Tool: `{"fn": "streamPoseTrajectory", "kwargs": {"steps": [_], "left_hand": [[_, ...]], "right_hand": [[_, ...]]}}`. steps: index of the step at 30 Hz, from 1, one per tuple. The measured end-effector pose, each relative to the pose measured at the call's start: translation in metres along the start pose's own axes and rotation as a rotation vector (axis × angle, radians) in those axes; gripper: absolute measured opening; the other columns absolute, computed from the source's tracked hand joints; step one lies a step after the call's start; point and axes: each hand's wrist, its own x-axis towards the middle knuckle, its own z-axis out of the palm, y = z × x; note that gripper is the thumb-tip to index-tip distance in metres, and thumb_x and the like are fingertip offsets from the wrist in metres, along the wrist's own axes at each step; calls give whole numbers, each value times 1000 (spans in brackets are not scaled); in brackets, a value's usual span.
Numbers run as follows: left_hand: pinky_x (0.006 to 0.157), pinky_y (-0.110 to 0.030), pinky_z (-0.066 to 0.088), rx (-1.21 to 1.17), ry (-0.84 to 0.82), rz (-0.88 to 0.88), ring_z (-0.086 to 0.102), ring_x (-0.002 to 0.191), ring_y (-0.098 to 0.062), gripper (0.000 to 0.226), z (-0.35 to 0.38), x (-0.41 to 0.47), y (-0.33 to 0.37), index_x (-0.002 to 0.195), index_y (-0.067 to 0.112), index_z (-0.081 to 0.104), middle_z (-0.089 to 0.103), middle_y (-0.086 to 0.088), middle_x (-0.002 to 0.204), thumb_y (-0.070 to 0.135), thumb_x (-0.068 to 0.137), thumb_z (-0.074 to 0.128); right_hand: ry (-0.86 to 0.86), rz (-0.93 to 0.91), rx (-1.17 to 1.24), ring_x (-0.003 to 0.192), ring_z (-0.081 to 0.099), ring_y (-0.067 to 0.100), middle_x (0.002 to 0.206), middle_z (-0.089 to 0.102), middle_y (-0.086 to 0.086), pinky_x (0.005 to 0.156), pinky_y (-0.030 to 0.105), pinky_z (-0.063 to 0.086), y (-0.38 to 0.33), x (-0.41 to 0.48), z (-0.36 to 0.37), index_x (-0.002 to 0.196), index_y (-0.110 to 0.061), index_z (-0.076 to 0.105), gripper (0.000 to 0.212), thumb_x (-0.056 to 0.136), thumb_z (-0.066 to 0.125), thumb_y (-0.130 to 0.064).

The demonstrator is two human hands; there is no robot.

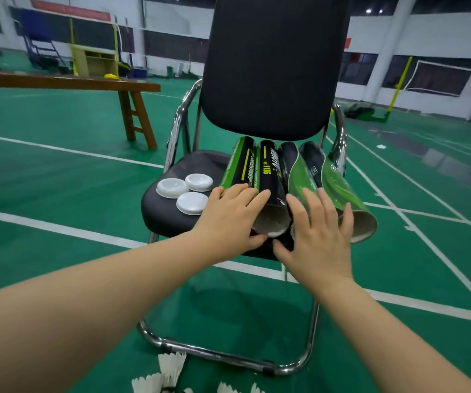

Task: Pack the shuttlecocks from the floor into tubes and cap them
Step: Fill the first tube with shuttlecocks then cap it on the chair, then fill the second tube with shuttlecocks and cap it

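Tubes (268, 171) lean on chair (274, 66) back, mouths outward, presumably for loading; caps (193, 203) on seat's left. Left hand (228, 222) and right hand (319, 236), fingers (255, 198) spread flat, steady tubes, likely against rolling.

tubes (268, 171): black and green, yellow lettering (dull beige inside) | left caps (191, 204): white | chair (274, 66): black, chrome frame | floor (58, 180): green, white lines | near shuttlecocks (172, 364): white | far-left bench (67, 80): brown

A black padded chair (274, 66) with chrome frame stands near a wooden bench (67, 82).
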Motion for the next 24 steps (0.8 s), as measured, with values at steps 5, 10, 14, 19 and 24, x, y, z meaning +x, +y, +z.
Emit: {"fn": "streamPoseTrajectory", "kwargs": {"steps": [5, 10, 14, 19, 24], "left_hand": [[101, -46, 38, -33, -37, 6, 43, 129, -33, 83, -9, -11, -12, 134, 4, 46, 52, -12, 134, 43, 66, 75], [115, -39, 17, -66, -130, -48, 9, 145, -24, 79, -14, -22, -24, 144, 14, 31, 20, -6, 155, 44, 79, 66], [115, -31, 10, -60, -230, -26, 3, 145, -21, 77, -22, -20, -23, 146, 17, 24, 11, -3, 157, 41, 83, 62], [117, -36, 13, -67, -273, -55, 1, 146, -20, 86, -28, -21, -22, 149, 15, 13, 7, -3, 158, 40, 84, 62], [116, -41, 18, -123, -109, -7, 8, 145, -24, 103, -48, -31, -8, 150, 23, 1, 7, -6, 158, 41, 76, 71]], "right_hand": [[-98, -97, -68, 107, 58, 45, 119, 62, 15, 104, 59, 21, -31, 24, -2, 118, -21, 60, 86, 43, 84, -55], [-160, -90, -73, 69, 65, 34, 107, 65, 13, 96, 57, 39, -45, 24, -1, 103, -24, 64, 80, 31, 90, -44], [-85, -78, -81, 64, 57, 31, 99, 62, 8, 90, 47, 34, -49, 18, -4, 96, -23, 60, 61, 40, 86, -22], [-3, -33, -26, 74, 60, 33, 110, 64, 8, 78, 39, 31, -45, 13, -35, 103, -25, 52, 73, 36, 83, -25], [82, -4, 78, 85, 60, 33, 117, 61, 7, 79, 40, 41, -37, 17, -92, 108, -28, 51, 62, 52, 77, -29]]}}
